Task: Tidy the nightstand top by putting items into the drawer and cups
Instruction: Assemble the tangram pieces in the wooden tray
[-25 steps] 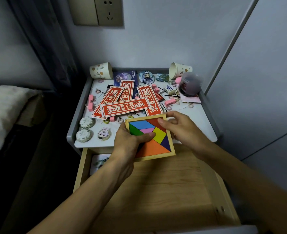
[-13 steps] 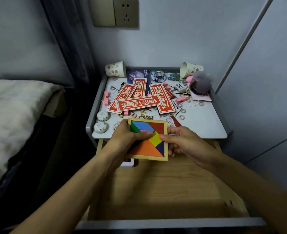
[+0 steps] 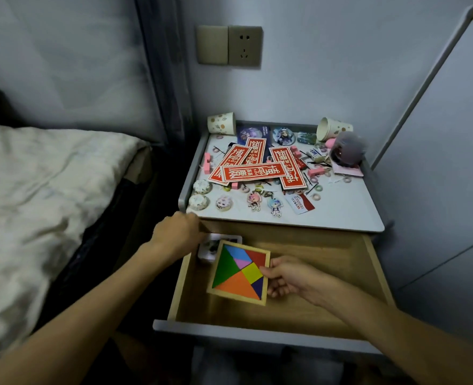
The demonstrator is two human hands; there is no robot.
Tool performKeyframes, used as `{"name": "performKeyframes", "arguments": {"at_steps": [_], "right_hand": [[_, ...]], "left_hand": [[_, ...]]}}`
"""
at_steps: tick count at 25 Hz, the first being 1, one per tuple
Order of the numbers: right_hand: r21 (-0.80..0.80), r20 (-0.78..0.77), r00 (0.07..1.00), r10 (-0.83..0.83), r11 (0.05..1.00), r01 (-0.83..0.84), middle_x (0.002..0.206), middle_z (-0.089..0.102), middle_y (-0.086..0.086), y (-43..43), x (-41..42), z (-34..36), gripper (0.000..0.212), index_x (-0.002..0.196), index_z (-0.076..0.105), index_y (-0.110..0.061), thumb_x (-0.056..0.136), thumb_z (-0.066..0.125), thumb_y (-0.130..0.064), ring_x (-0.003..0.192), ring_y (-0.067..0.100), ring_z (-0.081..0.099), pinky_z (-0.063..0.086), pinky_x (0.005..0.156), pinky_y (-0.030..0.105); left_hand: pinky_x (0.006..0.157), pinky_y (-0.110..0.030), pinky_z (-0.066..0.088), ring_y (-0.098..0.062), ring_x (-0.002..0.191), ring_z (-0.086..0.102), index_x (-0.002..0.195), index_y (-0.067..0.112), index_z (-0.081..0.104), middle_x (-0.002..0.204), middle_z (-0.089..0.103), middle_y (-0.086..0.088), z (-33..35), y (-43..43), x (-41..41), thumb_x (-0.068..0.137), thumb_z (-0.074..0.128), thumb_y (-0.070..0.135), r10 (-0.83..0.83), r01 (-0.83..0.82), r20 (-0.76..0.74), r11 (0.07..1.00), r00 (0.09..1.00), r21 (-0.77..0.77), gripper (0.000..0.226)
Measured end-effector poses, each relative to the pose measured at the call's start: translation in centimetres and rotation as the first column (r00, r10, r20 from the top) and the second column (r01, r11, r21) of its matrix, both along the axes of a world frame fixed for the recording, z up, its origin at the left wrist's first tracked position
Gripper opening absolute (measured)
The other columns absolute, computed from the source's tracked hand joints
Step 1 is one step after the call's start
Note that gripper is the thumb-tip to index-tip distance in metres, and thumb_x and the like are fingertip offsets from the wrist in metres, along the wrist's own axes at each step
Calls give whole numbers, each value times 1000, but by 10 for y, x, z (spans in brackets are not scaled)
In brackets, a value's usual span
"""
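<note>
Your right hand (image 3: 288,279) pinches the tangram puzzle (image 3: 239,272) at its right edge, lower centre of the frame. The thumb lies on the yellow piece and the other fingers curl beneath the wooden frame. The puzzle is over the left half of the open drawer (image 3: 313,309), partly covering a white item (image 3: 206,250). Your left hand (image 3: 178,234) reaches to the drawer's upper left corner, back toward the camera. Its fingers are hidden, so I cannot tell their grip.

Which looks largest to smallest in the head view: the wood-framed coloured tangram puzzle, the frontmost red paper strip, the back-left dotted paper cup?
1. Wood-framed coloured tangram puzzle, though nearest the camera.
2. Frontmost red paper strip.
3. Back-left dotted paper cup.
</note>
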State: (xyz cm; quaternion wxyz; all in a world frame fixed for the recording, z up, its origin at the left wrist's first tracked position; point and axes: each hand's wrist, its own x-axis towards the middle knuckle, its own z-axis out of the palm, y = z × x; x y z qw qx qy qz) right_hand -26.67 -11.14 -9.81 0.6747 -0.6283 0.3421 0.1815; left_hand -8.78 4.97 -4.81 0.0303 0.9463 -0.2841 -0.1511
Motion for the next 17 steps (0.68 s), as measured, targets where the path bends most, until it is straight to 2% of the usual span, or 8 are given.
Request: {"name": "performKeyframes", "arguments": {"at_steps": [2,6,10,15,17], "right_hand": [[-15,-43,999,23,1000,-24,81,69,4,4,9,-13,11,94,62,-11,99,54,-15,62,10,58,49,54,17],[-22,-115,987,114,993,-118,80,64,4,9,27,-35,12,90,58,-11,99,51,-12,59,9,56,48,52,16],[-52,-183,968,172,982,-184,76,61,4,17,39,-55,16,87,55,-12,101,48,-12,60,10,54,47,52,15],[-112,-248,952,180,971,-213,79,63,5,27,51,-69,15,91,57,-13,102,47,-18,64,11,61,52,56,17],[-120,-248,955,164,973,-198,80,64,6,32,54,-71,16,101,59,-9,101,49,-20,63,11,63,52,52,16]], "left_hand": [[75,-36,47,-32,100,62,104,11,58,111,63,-12,-21,7,-2,94,55,37,9,-10,5,995,1000,100,28],[72,-37,48,-31,96,64,105,10,58,109,64,-12,-48,9,7,96,49,23,2,-6,39,994,999,108,18],[75,-36,50,-32,100,64,111,5,57,111,63,-14,-52,7,9,94,49,11,-66,54,71,986,995,159,20],[72,-33,47,-31,104,62,111,6,56,115,62,-14,-52,6,9,93,50,4,-131,118,53,973,990,200,19],[71,-34,47,-31,103,63,110,5,56,113,62,-15,-52,6,11,92,49,2,-126,116,39,975,991,187,19]]}}
